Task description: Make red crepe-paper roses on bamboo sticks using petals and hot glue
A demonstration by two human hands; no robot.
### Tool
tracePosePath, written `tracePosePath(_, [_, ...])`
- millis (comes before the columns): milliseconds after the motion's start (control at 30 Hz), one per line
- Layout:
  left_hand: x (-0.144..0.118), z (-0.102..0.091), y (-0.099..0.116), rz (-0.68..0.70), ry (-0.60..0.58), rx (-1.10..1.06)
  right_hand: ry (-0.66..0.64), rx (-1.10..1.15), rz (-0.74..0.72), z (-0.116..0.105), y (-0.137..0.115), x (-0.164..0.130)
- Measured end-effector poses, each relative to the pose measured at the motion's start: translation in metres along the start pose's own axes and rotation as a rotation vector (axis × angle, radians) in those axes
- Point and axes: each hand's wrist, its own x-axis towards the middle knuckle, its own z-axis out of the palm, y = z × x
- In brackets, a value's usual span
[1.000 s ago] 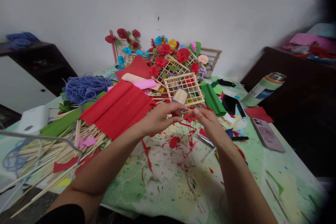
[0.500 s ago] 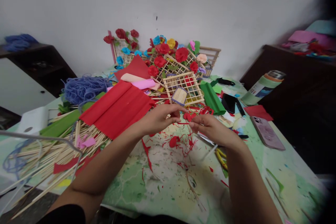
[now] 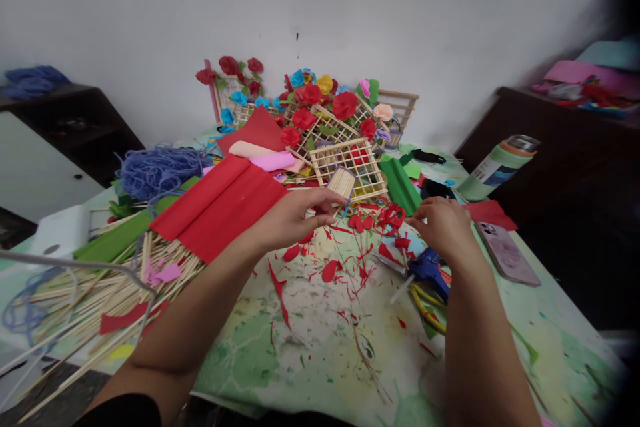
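The left hand [image 3: 295, 217] pinches what appears to be a thin wooden stick [image 3: 334, 217] above the table [image 3: 300, 347], while the right hand [image 3: 443, 227], fingers curled and seemingly empty, hovers at the red paper petals [image 3: 393, 217]: light, flimsy, tear-prone pieces best pinched gently by an edge.

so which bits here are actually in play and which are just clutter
In play:
left hand pinching a thin stick
right hand over the red paper cut-outs

Lying about:
folded red crepe paper
blue yarn
phone
bottle
flower-covered lattice frames
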Motion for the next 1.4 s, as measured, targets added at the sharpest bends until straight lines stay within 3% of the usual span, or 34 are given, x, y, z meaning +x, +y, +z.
tracePosePath(167, [-0.001, 0.006, 0.0, 0.026, -0.03, -0.016, 0.165, 0.264, -0.097, 0.0, -0.052, -0.006])
tracePosePath(200, [-0.001, 0.007, 0.0, 0.032, -0.037, -0.021, 0.126, 0.363, -0.155, -0.002, -0.064, -0.009])
tracePosePath(267, [-0.001, 0.009, -0.001, 0.045, -0.05, -0.025, -0.124, 0.55, -0.278, -0.007, -0.085, -0.016])
tracePosePath(333, [-0.001, 0.01, -0.002, 0.051, -0.055, -0.018, -0.324, 0.641, -0.303, -0.011, -0.099, -0.023])
tracePosePath(400, [-0.001, 0.012, -0.002, 0.052, -0.059, -0.015, -0.375, 0.676, -0.285, -0.013, -0.107, -0.028])
tracePosePath(933, [0.002, 0.01, -0.007, 0.013, 0.044, -0.01, -0.228, 0.686, -0.245, -0.011, -0.114, -0.035])
tracePosePath(1133, [0.002, 0.01, -0.005, -0.023, 0.049, -0.045, -0.259, 0.671, -0.228, -0.011, -0.114, -0.036])
tracePosePath(1400, [0.003, 0.015, -0.01, -0.128, 0.062, -0.318, -0.302, 0.764, -0.128, -0.016, -0.116, -0.035])
